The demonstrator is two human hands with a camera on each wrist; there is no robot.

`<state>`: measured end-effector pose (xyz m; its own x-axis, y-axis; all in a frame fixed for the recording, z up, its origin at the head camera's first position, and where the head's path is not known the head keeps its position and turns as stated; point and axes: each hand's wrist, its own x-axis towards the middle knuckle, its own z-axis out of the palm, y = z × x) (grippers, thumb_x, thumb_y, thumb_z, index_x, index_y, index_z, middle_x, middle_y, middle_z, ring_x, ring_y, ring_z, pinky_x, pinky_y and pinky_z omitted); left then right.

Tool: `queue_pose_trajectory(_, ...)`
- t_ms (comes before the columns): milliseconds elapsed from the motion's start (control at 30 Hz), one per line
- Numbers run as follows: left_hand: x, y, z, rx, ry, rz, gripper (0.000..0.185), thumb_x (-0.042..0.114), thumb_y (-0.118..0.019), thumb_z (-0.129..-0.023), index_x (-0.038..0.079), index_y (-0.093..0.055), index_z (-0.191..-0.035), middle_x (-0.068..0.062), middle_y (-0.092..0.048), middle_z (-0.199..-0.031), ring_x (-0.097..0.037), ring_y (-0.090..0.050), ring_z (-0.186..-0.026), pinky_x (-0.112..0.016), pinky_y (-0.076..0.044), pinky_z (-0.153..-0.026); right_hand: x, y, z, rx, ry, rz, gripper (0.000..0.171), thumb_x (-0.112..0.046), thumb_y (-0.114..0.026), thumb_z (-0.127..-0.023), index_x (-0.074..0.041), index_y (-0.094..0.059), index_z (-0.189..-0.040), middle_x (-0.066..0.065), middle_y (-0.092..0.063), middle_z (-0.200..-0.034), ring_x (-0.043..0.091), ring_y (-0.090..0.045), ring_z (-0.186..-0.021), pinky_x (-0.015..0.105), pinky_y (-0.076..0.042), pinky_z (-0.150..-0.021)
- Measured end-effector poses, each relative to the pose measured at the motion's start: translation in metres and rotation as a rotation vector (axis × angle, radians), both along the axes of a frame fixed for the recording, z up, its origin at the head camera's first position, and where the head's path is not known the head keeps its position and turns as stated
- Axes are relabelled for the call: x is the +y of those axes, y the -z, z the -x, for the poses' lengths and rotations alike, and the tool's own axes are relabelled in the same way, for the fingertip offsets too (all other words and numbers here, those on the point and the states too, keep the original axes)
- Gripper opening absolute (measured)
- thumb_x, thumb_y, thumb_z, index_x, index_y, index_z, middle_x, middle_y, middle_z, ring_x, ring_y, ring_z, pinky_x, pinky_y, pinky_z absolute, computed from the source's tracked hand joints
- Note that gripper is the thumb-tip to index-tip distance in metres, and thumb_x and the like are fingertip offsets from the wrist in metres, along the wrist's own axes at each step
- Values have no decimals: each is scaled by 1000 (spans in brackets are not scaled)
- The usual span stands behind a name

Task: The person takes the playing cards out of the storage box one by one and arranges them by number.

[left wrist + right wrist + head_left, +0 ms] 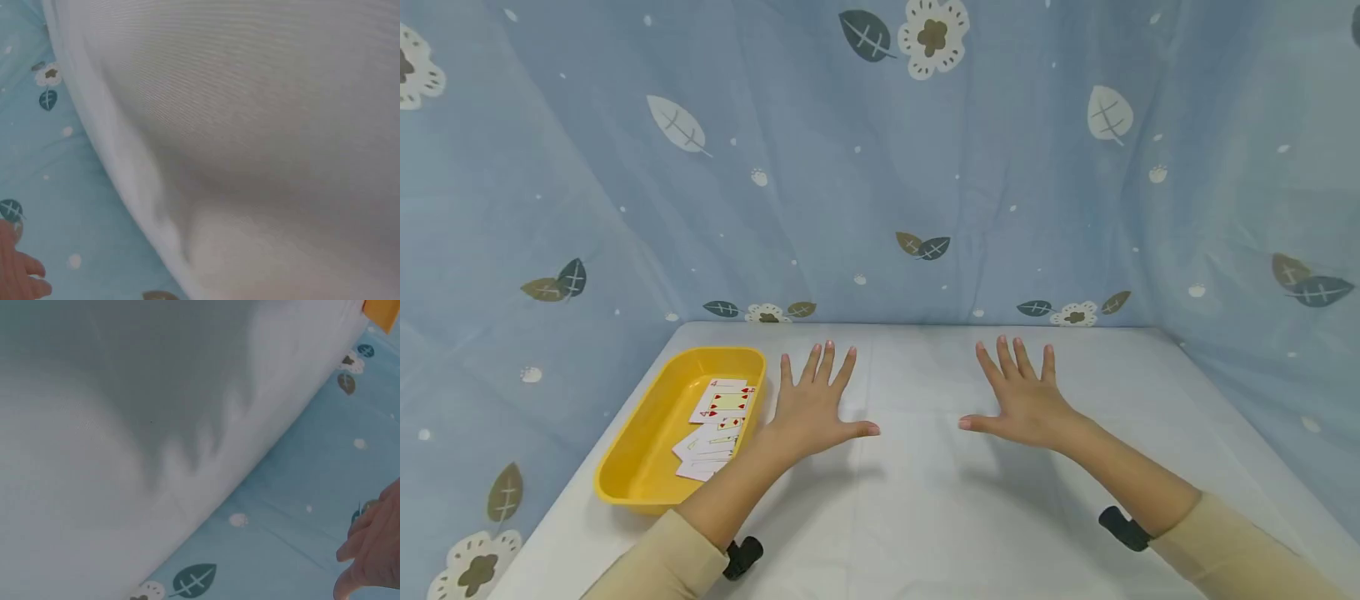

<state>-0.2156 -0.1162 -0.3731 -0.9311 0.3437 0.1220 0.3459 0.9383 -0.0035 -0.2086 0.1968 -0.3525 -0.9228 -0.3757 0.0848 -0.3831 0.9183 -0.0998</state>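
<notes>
Both hands hover over the white table with fingers spread and nothing held. In the head view my left hand (811, 412) is just right of a yellow tray (640, 450), its forearm crossing the tray's near right corner. Several playing cards (727, 402) lie loosely overlapped inside that tray, a red four on top; the forearm hides part of the pile. My right hand (1028, 407) is held up to the right of the table's middle, thumb pointing at the other thumb. Only some fingers of each hand show at the edges of the wrist views.
A white cloth covers the table (917, 517). Blue curtain fabric (820, 192) with leaves and flowers rises behind and along both sides. Black wrist camera mounts (1123, 528) stick out beneath the sleeves. The tray stands by the table's left edge.
</notes>
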Motion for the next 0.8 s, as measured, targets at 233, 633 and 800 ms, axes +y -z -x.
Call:
queue_pose_trajectory(233,-8,1,-7,-1,-34,-19,111,86,-44,-71,21,-7,-153,-15,-3,-158,-32,-3,-145,-67,5,-109,-5,3,4,-15,-12,30,108,-74,-53,-77,-9,-10,-153,24,0,-155,45,5,-142,70,17,-102)
queue_pose_trajectory(633,-28,10,-17,62,-52,-25,113,85,-46,-70,16,-14,-153,-18,-11,-157,-37,-10,-144,-69,-2,-109,-26,-1,1,-1,-46,48,108,-75,-52,-77,-11,-10,-153,21,-1,-156,44,3,-142,69,16,-104)
queue_pose_trajectory(800,-40,11,-23,75,-54,-49,112,84,-48,-70,14,-17,-152,-20,-13,-156,-38,-11,-143,-70,-2,-108,-36,1,-3,0,-51,61,107,-73,-53,-78,-11,-10,-153,21,-1,-156,43,3,-142,69,17,-104)
